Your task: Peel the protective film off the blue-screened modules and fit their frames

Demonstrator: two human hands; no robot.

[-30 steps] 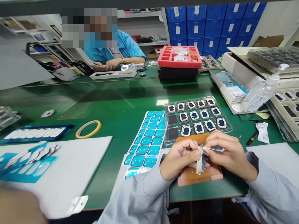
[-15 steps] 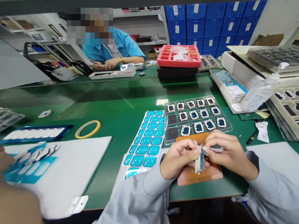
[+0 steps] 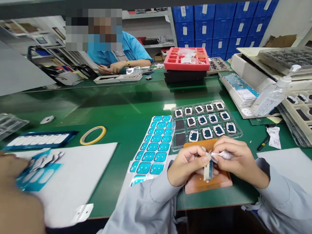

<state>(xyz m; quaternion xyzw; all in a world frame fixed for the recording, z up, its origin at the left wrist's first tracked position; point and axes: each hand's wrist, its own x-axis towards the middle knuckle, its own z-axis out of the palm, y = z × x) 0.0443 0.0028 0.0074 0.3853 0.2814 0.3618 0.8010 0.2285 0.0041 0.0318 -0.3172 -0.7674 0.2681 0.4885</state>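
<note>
Since both hands are bunched over that orange mat (image 3: 197,186), what's pinched there?

Going left to right: yellow tape roll (image 3: 102,129) and blue sticker sheet (image 3: 152,152) lie within easy reach; left hand (image 3: 187,164) pinches a white-framed module (image 3: 208,171) upright, keeping it steady above the mat; right hand (image 3: 240,162), right up against the left, nips a white film strip (image 3: 223,156) at the module's top; clear blister tray (image 3: 237,131) sits just behind, handy.

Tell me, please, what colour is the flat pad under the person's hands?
The pad is orange-brown; it shows best in the head view, along its lower edge.
</note>
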